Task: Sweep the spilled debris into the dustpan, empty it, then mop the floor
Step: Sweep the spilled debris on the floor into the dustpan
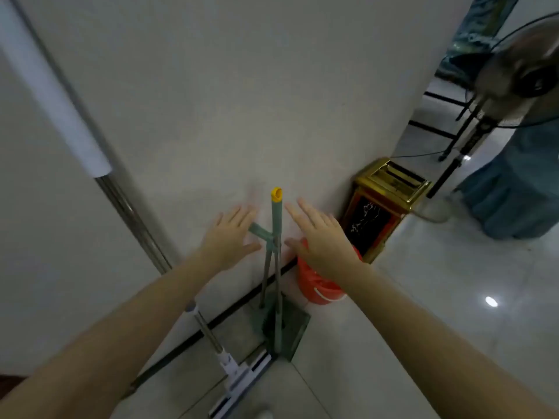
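right hand (325,247) partly covering orange bucket (314,287), fan (520,71) blurred

Green handle (276,219) stands clear between wall (211,101) and orange bucket (314,285).

One dustpan (292,331) stands on the floor by the wall, with one broom (265,267) right beside its upright handle. One mop (239,375) is just left of the dustpan, one orange bucket (317,290) just right of it, one gold bin (384,204) farther right, and one fan (520,74) well beyond that. Two hands flank the dustpan's handle: one left hand (230,234) and one right hand (320,240).
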`<state>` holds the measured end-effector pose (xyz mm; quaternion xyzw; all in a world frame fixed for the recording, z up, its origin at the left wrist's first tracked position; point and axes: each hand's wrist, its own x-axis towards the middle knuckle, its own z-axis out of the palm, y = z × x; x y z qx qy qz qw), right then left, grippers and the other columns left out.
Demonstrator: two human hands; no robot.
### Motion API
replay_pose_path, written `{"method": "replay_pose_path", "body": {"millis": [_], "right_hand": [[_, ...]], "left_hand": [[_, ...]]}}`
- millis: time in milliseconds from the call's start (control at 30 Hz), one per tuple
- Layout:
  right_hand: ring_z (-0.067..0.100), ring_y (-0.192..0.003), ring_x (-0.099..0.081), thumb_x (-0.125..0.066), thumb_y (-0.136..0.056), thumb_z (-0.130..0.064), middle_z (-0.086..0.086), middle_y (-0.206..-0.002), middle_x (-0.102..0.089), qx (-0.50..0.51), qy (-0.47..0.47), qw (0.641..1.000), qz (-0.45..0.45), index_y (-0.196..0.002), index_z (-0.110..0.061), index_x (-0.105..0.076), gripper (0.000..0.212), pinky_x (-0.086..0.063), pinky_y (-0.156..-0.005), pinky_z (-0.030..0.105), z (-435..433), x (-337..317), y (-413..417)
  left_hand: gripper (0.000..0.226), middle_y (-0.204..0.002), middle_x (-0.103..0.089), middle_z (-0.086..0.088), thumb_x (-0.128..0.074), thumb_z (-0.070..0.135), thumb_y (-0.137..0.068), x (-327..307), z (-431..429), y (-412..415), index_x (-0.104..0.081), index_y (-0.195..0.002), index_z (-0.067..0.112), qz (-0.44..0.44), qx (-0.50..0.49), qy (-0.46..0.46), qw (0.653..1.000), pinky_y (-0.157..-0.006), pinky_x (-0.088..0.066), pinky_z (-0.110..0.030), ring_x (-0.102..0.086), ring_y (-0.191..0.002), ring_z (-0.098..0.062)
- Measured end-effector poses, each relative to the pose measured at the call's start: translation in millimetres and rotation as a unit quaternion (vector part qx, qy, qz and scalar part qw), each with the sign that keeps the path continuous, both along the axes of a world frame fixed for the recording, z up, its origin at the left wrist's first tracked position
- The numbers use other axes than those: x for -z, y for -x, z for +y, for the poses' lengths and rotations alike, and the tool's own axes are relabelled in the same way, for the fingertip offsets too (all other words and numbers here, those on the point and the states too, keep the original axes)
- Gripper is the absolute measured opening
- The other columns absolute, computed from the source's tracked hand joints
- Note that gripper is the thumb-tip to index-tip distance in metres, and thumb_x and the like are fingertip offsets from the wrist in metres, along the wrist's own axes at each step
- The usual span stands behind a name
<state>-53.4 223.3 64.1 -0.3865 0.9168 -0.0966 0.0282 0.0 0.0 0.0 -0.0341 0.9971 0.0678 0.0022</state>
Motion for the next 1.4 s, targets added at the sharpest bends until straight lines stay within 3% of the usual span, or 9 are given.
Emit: {"method": "replay_pose_path", "body": {"millis": [133,300,433,567,667,833,967,1167,1400], "right_hand": [[0.024,-0.148,-0.017,-0.043,-0.099,-0.047,0.001,-0.163,-0.005,-0.002,0.022,1.0,0.001,-0.154,-0.034,0.002,0.072,-0.019,-0.12,0.048,-32,20,40],[0.026,-0.146,-0.021,-0.041,-0.1,-0.043,0.0,-0.163,-0.003,-0.028,0.024,0.999,0.013,-0.154,-0.033,-0.003,0.067,-0.022,-0.119,0.046,-57,34,73],[0.03,-0.135,-0.039,-0.035,-0.098,-0.036,0.007,-0.158,-0.023,-0.044,0.027,0.998,0.021,-0.151,-0.028,-0.02,0.056,-0.038,-0.11,0.046,-69,43,84],[0.032,-0.122,-0.049,-0.025,-0.096,-0.027,0.011,-0.147,-0.036,-0.084,0.004,0.996,0.039,-0.14,-0.019,-0.038,0.046,-0.052,-0.093,0.04,-65,51,95],[0.028,-0.098,-0.061,-0.056,-0.094,-0.016,0.013,-0.134,-0.045,-0.08,0.061,0.995,0.022,-0.131,-0.022,-0.037,0.042,-0.058,-0.072,0.033,-55,53,94],[0.032,-0.115,-0.053,-0.034,-0.096,-0.028,0.008,-0.138,-0.04,-0.058,0.023,0.998,0.005,-0.139,-0.016,-0.043,0.045,-0.049,-0.091,0.045,-42,49,90],[0.03,-0.09,-0.063,-0.061,-0.087,-0.011,0.008,-0.12,-0.044,-0.05,0.058,0.995,0.066,-0.107,-0.006,-0.065,0.021,-0.057,-0.067,0.036,-25,43,83],[0.025,-0.081,-0.061,-0.042,-0.097,-0.025,0.007,-0.121,-0.043,0.044,0.107,0.993,-0.005,-0.123,-0.028,-0.034,0.028,-0.058,-0.063,0.04,27,37,64],[0.018,-0.076,-0.054,-0.062,-0.091,-0.013,0.006,-0.119,-0.042,0.096,0.103,0.99,0.0,-0.127,-0.021,-0.039,0.044,-0.044,-0.062,0.018,115,10,16]], "left_hand": [[0.08,-0.162,-0.01,-0.001,-0.036,0.062,-0.093,33,-21,42,0.001,-0.154,0.028,-0.022,0.028,0.024,0.999,-0.118,-0.015,-0.048,-0.01,-0.149,-0.025],[0.082,-0.158,-0.026,-0.005,-0.013,0.07,-0.083,70,-33,79,-0.011,-0.153,0.029,-0.033,0.072,0.05,0.996,-0.115,-0.022,-0.051,-0.021,-0.147,-0.027],[0.069,-0.156,-0.031,-0.002,-0.03,0.059,-0.095,81,-28,98,-0.009,-0.154,0.028,-0.104,0.098,0.048,0.989,-0.118,-0.011,-0.051,-0.014,-0.148,-0.023],[0.062,-0.146,-0.044,-0.002,-0.031,0.049,-0.1,90,-20,107,-0.007,-0.154,0.027,-0.135,0.128,0.065,0.98,-0.116,-0.014,-0.053,-0.028,-0.142,-0.024],[0.058,-0.136,-0.049,-0.004,-0.034,0.045,-0.1,97,-13,114,-0.017,-0.152,0.024,-0.127,0.141,0.068,0.979,-0.115,-0.019,-0.053,-0.043,-0.13,-0.026],[0.054,-0.109,-0.063,-0.013,-0.062,0.035,-0.089,112,-3,120,-0.041,-0.134,0.015,-0.077,0.192,0.068,0.976,-0.098,-0.041,-0.055,-0.06,-0.101,-0.037],[0.057,-0.082,-0.063,-0.01,-0.079,0.028,-0.071,120,7,123,-0.04,-0.111,0.019,-0.03,0.205,0.094,0.974,-0.074,-0.051,-0.047,-0.061,-0.073,-0.034],[0.062,-0.082,-0.06,-0.012,-0.084,0.036,-0.061,113,58,113,-0.045,-0.109,0.027,0.002,0.237,0.12,0.964,-0.069,-0.05,-0.044,-0.06,-0.07,-0.032],[0.05,-0.087,-0.058,-0.01,-0.074,0.046,-0.075,86,136,93,-0.049,-0.113,0.027,0.022,0.317,0.14,0.938,-0.063,-0.042,-0.038,-0.058,-0.067,-0.028]]}}
